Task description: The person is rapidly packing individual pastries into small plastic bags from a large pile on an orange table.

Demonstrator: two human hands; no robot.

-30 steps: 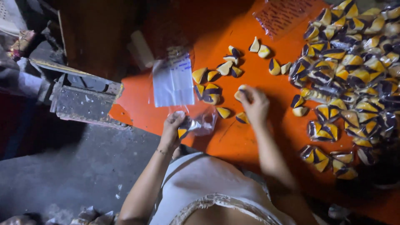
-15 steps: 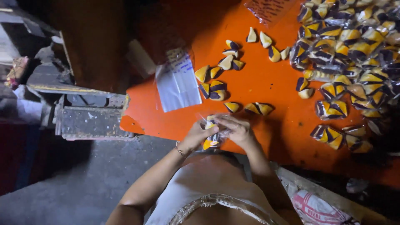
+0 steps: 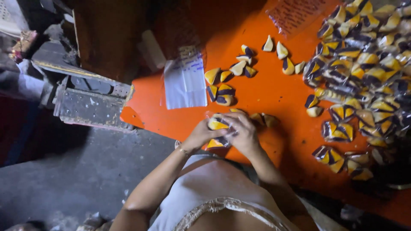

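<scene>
Both hands meet at the near edge of the orange table point(image 3: 274, 98). The left hand point(image 3: 200, 136) and right hand point(image 3: 244, 133) are pressed together around a small clear bag of wedge-shaped pieces point(image 3: 217, 125), yellow and dark, fingers curled and pinching it from both sides. A second yellow piece point(image 3: 215, 143) shows just beneath, between the hands. Beside the right hand lie two loose wedges point(image 3: 263, 119). Further in, a stack of clear bags point(image 3: 185, 81) sits near the table's left edge, a cluster of loose wedges point(image 3: 223, 87) just beside it. A big heap of packed wedges point(image 3: 364, 72) fills the right side.
</scene>
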